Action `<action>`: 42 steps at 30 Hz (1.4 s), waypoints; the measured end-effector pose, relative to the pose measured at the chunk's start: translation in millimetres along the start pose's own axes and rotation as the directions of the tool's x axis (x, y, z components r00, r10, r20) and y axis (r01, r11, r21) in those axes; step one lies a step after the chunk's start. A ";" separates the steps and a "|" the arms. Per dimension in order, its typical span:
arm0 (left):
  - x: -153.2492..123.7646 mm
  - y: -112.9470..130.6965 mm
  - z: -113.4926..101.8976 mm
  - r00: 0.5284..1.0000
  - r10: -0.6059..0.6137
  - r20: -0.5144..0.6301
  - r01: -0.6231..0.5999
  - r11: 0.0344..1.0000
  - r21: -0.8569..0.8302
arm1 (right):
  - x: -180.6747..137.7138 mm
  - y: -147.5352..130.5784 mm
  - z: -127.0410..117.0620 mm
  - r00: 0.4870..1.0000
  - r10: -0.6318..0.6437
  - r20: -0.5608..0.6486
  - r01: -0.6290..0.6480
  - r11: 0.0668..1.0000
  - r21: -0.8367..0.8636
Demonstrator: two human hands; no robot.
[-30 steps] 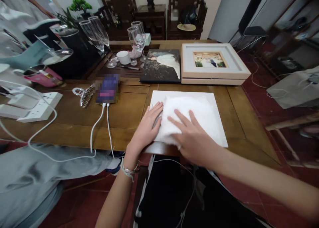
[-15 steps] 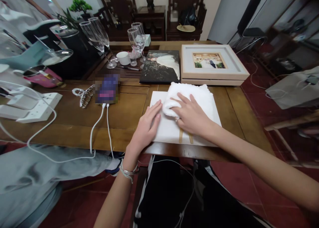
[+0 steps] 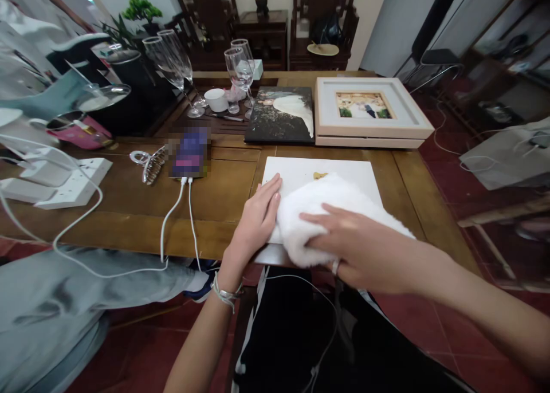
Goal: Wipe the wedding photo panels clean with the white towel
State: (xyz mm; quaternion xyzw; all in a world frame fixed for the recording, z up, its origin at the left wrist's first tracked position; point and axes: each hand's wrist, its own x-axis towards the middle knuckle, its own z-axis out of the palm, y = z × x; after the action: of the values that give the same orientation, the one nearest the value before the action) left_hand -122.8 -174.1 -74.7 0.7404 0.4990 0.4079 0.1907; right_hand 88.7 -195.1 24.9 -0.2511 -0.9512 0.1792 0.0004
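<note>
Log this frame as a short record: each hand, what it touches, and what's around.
left hand: resting at the left edge of a white panel
right hand: on a bunched white cloth, partly over the panel
panel marking: gold patch beyond the cloth
surface: wooden table
beyond panel: dark picture, framed photo
left of panel: hair clip, power strip

Dark wooden chairs (image 3: 322, 6) before a pale wall (image 3: 370, 15), red tiled floor (image 3: 449, 175).
</note>
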 end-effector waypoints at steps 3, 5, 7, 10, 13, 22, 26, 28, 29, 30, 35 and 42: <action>0.8 -1.8 1.3 0.999 -0.001 0.051 0.000 1.000 0.017 | 13.5 30.8 -11.6 0.986 0.167 -0.001 -0.167 0.984 -0.058; 1.3 -1.9 1.5 0.998 -0.003 0.061 0.002 1.000 0.021 | 29.0 49.6 -14.8 0.971 0.233 -0.045 -0.236 0.968 -0.079; 1.6 -1.6 1.7 0.998 -0.004 0.066 0.002 1.000 0.027 | 47.3 62.9 -13.4 0.961 0.243 -0.129 -0.254 0.964 -0.078; 1.9 -1.5 1.9 0.998 -0.007 0.060 0.005 0.999 0.038 | 74.0 71.5 -4.1 0.962 0.145 -0.231 -0.158 0.987 -0.039; 1.8 -2.3 2.0 0.999 0.000 0.045 -0.002 0.999 0.048 | 89.3 72.2 5.4 0.957 0.078 -0.281 -0.087 0.996 -0.018; 0.7 -5.0 3.2 1.000 0.019 0.018 -0.019 1.000 0.008 | 34.8 93.0 -8.3 0.897 0.316 -0.308 -0.304 0.949 0.088; 0.5 -4.1 2.9 0.999 0.014 0.029 -0.015 1.000 0.011 | -5.7 107.0 -0.5 0.844 0.431 -0.319 -0.431 0.899 0.075; 0.4 -3.4 2.4 0.999 0.008 0.040 -0.008 1.000 0.018 | -23.1 104.9 9.4 0.841 0.430 -0.328 -0.438 0.898 0.053; 0.4 -3.1 2.2 0.999 0.005 0.046 -0.006 1.000 0.022 | -31.4 100.4 14.3 0.847 0.421 -0.326 -0.431 0.901 0.042; 0.3 -2.8 2.0 0.999 0.003 0.051 -0.004 1.000 0.026 | -39.8 93.7 18.7 0.857 0.411 -0.311 -0.422 0.906 0.035; 0.2 -2.6 2.3 0.998 0.000 0.061 -0.002 0.999 0.044 | -86.0 40.8 25.5 0.927 0.348 -0.137 -0.347 0.937 0.036; 0.0 -3.7 2.6 0.997 0.005 0.076 -0.010 0.998 0.064 | -98.3 38.0 20.2 0.933 0.352 -0.068 -0.352 0.936 0.019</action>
State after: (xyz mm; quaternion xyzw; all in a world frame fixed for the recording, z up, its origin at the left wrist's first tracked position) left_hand -122.9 -172.2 -78.8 0.7630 0.5015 0.3641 0.1838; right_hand 190.9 -218.2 1.8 -0.4235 -0.8897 0.1705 0.0024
